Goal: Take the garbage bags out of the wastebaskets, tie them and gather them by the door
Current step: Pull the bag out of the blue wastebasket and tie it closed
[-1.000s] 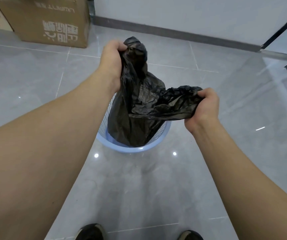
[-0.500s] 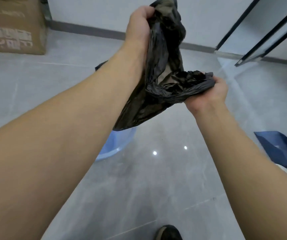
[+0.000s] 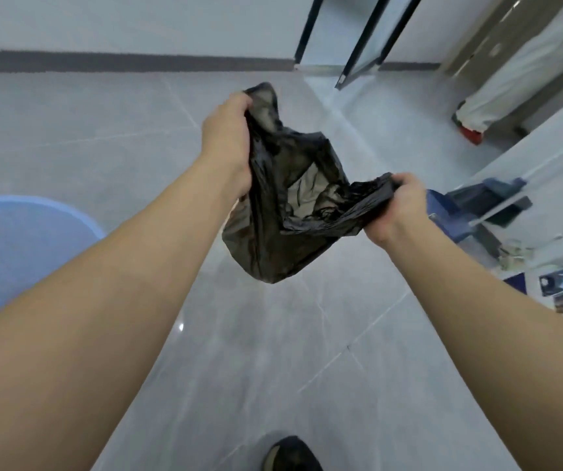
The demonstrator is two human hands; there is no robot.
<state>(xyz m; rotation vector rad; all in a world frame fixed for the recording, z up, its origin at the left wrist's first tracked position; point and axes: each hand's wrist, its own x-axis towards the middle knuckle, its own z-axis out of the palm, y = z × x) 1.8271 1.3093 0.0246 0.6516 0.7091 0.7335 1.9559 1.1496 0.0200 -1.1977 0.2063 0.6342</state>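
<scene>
The black garbage bag (image 3: 273,212) is out of the wastebasket (image 3: 18,246) and hangs in the air between both hands, clear of the floor (image 3: 273,351). The blue wastebasket stands at 9 o'clock, with no bag visible in the part that shows. The mouth of the bag is open and untied; pale contents show inside. Judged from this: removal of this bag is done; tying and carrying to the door (image 3: 361,39), at 1 o'clock, are left.

The left hand (image 3: 227,137) grips one gathered edge of the bag mouth, fingers curled round the film. The right hand (image 3: 399,205) grips the opposite edge, fingers closed on a bunched length.

Materials: the bag is thin, glossy, crumpled plastic film, partly see-through where stretched. The wastebasket is rounded blue plastic. The floor is smooth, polished grey tile with fine joints. A blue dustpan (image 3: 460,212) lies at 3 o'clock.
</scene>
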